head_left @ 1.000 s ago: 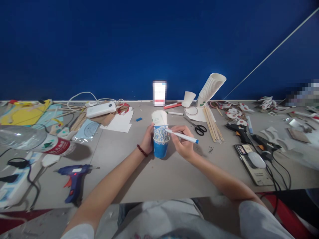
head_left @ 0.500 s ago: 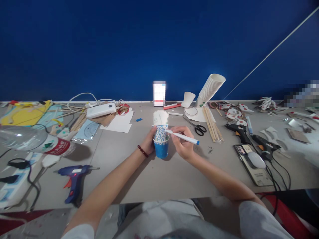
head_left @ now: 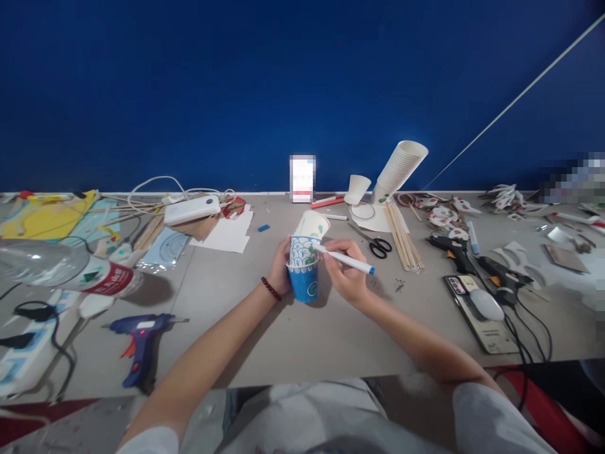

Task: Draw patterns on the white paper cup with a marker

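Observation:
In front of me a stack of paper cups (head_left: 304, 283) stands on the table, its lower part coloured blue and its middle drawn with a blue scale pattern. A white cup (head_left: 312, 223) with green leaf prints tilts to the right at the top. My left hand (head_left: 282, 266) is wrapped round the left side of the stack, its fingers partly hidden behind it. My right hand (head_left: 347, 271) grips a white marker (head_left: 347, 258) with a blue end, the tip at the patterned cup's right side.
A blue glue gun (head_left: 142, 340), a water bottle (head_left: 94, 271) and a power strip (head_left: 33, 340) lie left. Scissors (head_left: 378, 246), wooden sticks (head_left: 401, 239), a leaning stack of white cups (head_left: 401, 165) and a phone (head_left: 486, 328) are right. A lit screen (head_left: 302, 179) stands behind.
The paper cups have turned, so green prints now show on the right, and the top cup now tilts right. My left hand has shifted slightly; the marker stays by the cup.

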`<action>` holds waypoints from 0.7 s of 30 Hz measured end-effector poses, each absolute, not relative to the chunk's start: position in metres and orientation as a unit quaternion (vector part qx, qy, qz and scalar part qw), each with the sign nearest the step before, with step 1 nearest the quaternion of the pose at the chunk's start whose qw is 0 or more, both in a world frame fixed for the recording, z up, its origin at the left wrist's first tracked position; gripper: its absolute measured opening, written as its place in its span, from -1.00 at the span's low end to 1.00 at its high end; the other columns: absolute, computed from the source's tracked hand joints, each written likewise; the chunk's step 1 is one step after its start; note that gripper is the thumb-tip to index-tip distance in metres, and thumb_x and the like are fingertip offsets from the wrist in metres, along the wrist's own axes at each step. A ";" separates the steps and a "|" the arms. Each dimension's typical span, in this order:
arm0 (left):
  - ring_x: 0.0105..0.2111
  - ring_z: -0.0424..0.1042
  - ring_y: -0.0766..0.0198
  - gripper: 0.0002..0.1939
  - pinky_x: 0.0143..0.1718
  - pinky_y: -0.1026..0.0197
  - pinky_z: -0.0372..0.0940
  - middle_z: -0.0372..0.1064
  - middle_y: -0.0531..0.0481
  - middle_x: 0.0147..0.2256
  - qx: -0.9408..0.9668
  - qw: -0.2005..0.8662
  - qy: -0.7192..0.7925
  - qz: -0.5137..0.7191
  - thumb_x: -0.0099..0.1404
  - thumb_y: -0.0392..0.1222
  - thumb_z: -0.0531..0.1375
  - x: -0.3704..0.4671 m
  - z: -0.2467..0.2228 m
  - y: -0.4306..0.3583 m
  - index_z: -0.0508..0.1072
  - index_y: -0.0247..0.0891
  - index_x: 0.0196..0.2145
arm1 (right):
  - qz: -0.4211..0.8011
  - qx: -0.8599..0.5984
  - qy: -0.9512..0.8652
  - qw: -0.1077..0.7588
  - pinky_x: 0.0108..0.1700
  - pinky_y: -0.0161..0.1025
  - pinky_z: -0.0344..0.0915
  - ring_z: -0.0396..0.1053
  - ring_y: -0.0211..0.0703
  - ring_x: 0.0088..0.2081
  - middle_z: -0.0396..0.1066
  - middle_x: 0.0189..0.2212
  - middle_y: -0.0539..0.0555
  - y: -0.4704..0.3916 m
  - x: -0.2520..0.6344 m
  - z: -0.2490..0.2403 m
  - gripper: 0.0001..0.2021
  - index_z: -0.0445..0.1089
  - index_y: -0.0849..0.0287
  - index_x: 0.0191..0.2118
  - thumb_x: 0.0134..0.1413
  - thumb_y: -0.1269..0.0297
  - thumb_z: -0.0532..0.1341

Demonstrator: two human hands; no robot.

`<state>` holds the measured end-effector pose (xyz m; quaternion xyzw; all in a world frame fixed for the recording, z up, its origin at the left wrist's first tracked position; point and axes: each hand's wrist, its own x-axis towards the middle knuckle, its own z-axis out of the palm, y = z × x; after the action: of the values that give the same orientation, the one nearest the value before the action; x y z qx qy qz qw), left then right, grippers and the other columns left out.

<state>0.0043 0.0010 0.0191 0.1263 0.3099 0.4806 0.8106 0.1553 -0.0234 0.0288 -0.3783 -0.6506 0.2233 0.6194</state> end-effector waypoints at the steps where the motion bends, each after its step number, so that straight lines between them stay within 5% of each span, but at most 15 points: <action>1: -0.37 0.56 0.17 -0.56 -0.15 0.16 0.41 0.59 -0.12 -0.35 0.121 0.809 0.313 0.483 0.36 0.09 0.10 0.005 0.020 0.001 0.56 -0.37 -0.23 | 0.220 -0.380 -0.652 0.618 -0.24 -0.12 0.46 0.52 -0.10 -0.30 0.51 -0.34 0.06 -0.024 0.155 0.030 -0.95 0.37 0.08 -0.23 0.19 0.36 0.24; 21: -0.35 0.55 0.18 -0.63 -0.19 0.19 0.40 0.58 -0.09 -0.33 0.143 0.790 0.299 0.517 0.30 0.02 0.22 0.007 0.014 0.000 0.56 -0.36 -0.16 | 0.175 -0.406 -0.671 0.596 -0.21 -0.14 0.51 0.56 -0.11 -0.29 0.57 -0.34 0.07 -0.024 0.152 0.034 -0.95 0.41 0.08 -0.28 0.13 0.37 0.27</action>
<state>0.0073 0.0002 0.0144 0.1428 0.2991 0.5165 0.7895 0.1519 -0.0244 0.0342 -0.4057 -0.6707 0.1751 0.5957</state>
